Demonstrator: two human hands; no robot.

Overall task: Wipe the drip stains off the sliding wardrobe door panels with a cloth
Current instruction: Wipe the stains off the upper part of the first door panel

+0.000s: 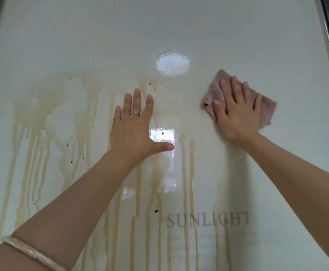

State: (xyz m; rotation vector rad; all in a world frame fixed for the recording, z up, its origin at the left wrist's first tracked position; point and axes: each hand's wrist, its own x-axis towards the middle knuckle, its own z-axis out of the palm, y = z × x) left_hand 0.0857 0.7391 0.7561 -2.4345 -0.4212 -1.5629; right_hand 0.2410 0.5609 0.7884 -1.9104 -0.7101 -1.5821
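- A pinkish cloth (pixel 265 106) is pressed flat against the glossy door panel (pixel 62 45) by the right hand (pixel 237 114), whose fingers are spread over it rather than closed around it.
- The left hand (pixel 134 126) is laid open and empty on the panel, apparently as a brace; a ring (pixel 134 113) is worn on it and a bangle (pixel 32 253) on that forearm.
- Wiping is judged to be at an early stage: the upper right of the panel looks clean, while brown drip stains (pixel 32 143) run down the left and centre, past the printed lettering (pixel 207 219).
- A sweep of the cloth leftward and downward across the streaks is called for next, with firm pressure on the dark dried specks.
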